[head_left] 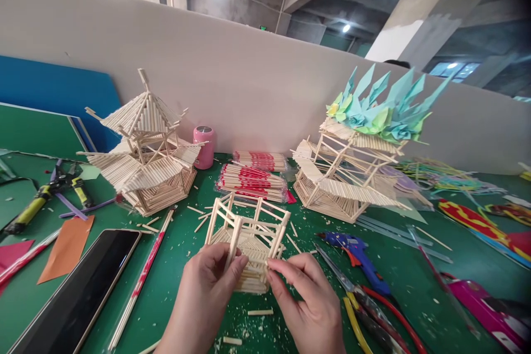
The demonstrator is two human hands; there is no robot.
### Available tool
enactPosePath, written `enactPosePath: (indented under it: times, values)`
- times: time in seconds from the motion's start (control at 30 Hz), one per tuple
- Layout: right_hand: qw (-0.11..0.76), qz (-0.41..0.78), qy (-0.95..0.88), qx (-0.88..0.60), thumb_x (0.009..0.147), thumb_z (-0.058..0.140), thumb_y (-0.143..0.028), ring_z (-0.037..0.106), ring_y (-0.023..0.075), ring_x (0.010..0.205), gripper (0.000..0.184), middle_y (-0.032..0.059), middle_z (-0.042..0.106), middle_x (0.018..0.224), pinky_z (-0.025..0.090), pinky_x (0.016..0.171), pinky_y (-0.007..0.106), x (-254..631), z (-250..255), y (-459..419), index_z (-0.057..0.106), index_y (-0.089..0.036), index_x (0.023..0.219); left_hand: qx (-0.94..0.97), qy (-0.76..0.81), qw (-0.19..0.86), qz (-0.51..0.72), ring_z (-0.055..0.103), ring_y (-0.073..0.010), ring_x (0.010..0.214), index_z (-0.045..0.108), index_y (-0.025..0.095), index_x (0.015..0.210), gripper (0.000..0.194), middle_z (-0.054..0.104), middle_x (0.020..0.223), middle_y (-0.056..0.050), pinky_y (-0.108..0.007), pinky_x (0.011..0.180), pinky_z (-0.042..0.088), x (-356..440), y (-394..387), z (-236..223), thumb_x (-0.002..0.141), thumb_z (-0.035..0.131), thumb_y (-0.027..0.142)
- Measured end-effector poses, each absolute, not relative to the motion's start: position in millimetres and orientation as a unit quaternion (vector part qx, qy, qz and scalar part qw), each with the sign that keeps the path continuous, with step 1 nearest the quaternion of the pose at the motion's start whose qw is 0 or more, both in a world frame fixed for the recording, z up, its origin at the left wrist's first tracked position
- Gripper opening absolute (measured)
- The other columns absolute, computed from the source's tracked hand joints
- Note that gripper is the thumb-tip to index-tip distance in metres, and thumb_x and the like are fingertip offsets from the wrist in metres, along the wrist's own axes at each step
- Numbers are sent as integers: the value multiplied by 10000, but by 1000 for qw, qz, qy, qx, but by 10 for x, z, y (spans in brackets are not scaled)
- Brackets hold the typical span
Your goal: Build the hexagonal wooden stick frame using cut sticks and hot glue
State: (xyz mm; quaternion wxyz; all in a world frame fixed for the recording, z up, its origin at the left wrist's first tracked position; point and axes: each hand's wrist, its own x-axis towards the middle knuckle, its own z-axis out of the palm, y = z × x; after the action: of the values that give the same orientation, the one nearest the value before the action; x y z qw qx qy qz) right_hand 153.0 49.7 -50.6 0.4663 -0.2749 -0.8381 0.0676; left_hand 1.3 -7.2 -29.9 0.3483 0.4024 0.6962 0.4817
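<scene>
Both my hands hold a small unfinished wooden stick frame point(249, 232) just above the green table point(178, 265). My left hand point(207, 287) grips its near left side, thumb against an upright post. My right hand point(307, 293) pinches its near right corner between thumb and forefinger. The frame has a stacked stick base and several upright posts with rails on top.
A finished stick pagoda point(145, 149) stands at the left and another with green paper flowers point(352, 171) at the right. Wrapped stick bundles point(253, 180), a pink cup point(204, 146), a phone point(78, 293), a blue glue gun point(357, 257), pliers point(373, 315) and cutters point(45, 193) lie around.
</scene>
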Motion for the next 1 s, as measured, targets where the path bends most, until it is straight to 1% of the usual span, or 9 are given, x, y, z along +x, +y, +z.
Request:
enactPosePath:
  times: [0.1, 0.23, 0.4, 0.53, 0.8, 1.0]
  values:
    - [467, 60, -840, -270, 799, 581, -100, 540, 106, 561, 102, 13, 535, 644, 476, 485, 200, 1514, -478, 495, 662, -151, 834, 409, 701, 344, 472, 476, -159, 605, 602, 170, 598, 327, 551, 584, -22, -253, 567, 386, 5, -72, -315, 691, 507, 469]
    - [468, 49, -841, -267, 804, 576, -103, 534, 106, 556, 98, 12, 535, 637, 471, 484, 199, 1525, -466, 497, 657, -154, 819, 402, 693, 360, 478, 498, -174, 634, 624, 160, 629, 335, 588, 630, -44, -275, 599, 403, 8, -69, -308, 687, 503, 467]
    - [442, 39, -856, -267, 832, 553, -122, 539, 119, 575, 95, 26, 540, 659, 475, 502, 223, 1554, -491, 519, 644, -148, 833, 394, 683, 369, 493, 515, -177, 618, 644, 157, 635, 329, 595, 627, -48, -277, 578, 410, 18, -65, -296, 680, 523, 459]
    - [428, 38, -863, -265, 840, 544, -124, 539, 121, 578, 96, 32, 541, 667, 474, 503, 228, 1554, -490, 530, 638, -145, 835, 395, 691, 361, 486, 487, -163, 595, 625, 163, 608, 337, 570, 604, -35, -263, 552, 392, 25, -65, -278, 684, 511, 471]
    - [433, 37, -861, -263, 838, 544, -126, 542, 122, 577, 97, 32, 546, 664, 473, 498, 224, 1539, -484, 516, 640, -146, 834, 388, 691, 368, 486, 490, -164, 595, 612, 165, 601, 346, 561, 596, -35, -265, 554, 392, 28, -75, -248, 662, 504, 488]
    - [451, 38, -850, -271, 832, 549, -129, 546, 121, 567, 108, 22, 549, 653, 479, 494, 222, 1523, -483, 516, 650, -165, 835, 400, 696, 355, 480, 472, -160, 594, 599, 170, 589, 330, 532, 585, -23, -267, 567, 375, 26, -67, -289, 677, 501, 473]
